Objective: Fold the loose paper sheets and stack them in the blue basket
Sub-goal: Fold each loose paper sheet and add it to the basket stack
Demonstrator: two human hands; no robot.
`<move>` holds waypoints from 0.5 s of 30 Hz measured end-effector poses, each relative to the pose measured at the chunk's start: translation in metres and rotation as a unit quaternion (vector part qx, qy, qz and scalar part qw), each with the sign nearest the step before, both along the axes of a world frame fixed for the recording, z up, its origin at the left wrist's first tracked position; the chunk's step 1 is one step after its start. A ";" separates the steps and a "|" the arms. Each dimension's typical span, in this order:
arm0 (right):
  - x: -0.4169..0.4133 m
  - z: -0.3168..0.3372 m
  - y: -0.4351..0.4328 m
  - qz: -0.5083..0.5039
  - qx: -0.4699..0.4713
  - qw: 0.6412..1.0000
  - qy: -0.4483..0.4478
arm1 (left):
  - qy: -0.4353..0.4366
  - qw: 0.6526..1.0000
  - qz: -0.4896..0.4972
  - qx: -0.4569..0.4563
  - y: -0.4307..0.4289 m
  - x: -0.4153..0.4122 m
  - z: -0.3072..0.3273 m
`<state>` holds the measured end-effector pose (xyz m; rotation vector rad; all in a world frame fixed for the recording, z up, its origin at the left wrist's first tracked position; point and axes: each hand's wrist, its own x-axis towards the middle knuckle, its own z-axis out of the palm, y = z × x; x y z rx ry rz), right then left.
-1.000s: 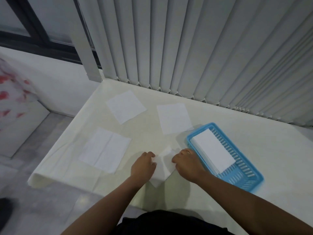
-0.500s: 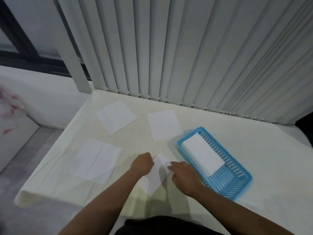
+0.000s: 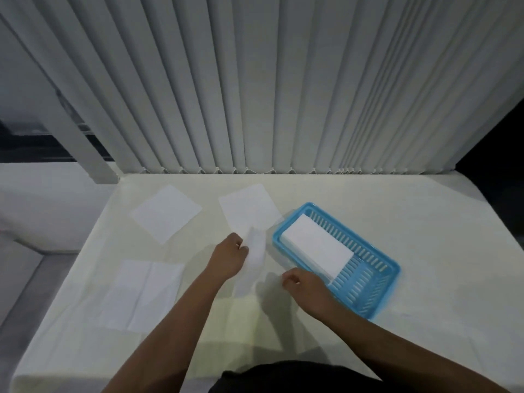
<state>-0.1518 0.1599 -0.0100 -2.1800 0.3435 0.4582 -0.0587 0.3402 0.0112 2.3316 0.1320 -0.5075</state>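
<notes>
My left hand (image 3: 228, 258) grips a folded white sheet (image 3: 253, 262) by its left edge and holds it lifted, tilted, just left of the blue basket (image 3: 377, 290). My right hand (image 3: 304, 286) hovers low beside the basket's near-left wall with curled fingers and nothing in it. Inside the basket lies a stack of folded white sheets (image 3: 317, 245). Three loose sheets rest flat on the table: one at the far left (image 3: 166, 212), one at the far middle (image 3: 248, 207), and a creased one at the near left (image 3: 141, 293).
The table (image 3: 425, 222) is covered in a cream cloth and ends at the left in a drop to the floor. Vertical blinds (image 3: 283, 95) hang along its far edge. A white post (image 3: 93, 157) stands at the far left corner.
My left hand has raised the folded sheet off the table. My right hand has let go of it and drawn back toward the basket. The head camera has tilted up.
</notes>
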 end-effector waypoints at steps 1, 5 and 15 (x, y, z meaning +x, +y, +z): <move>0.001 0.004 0.000 -0.027 0.042 0.998 0.027 | 0.004 0.998 0.021 -0.061 -0.002 0.002 0.007; 0.006 0.018 -0.004 -0.164 0.311 0.921 0.166 | 0.069 0.930 0.110 -0.343 -0.022 0.004 0.022; 0.012 0.028 -0.059 -0.379 0.309 0.872 -0.011 | 0.130 0.907 0.097 -0.388 -0.076 0.002 0.011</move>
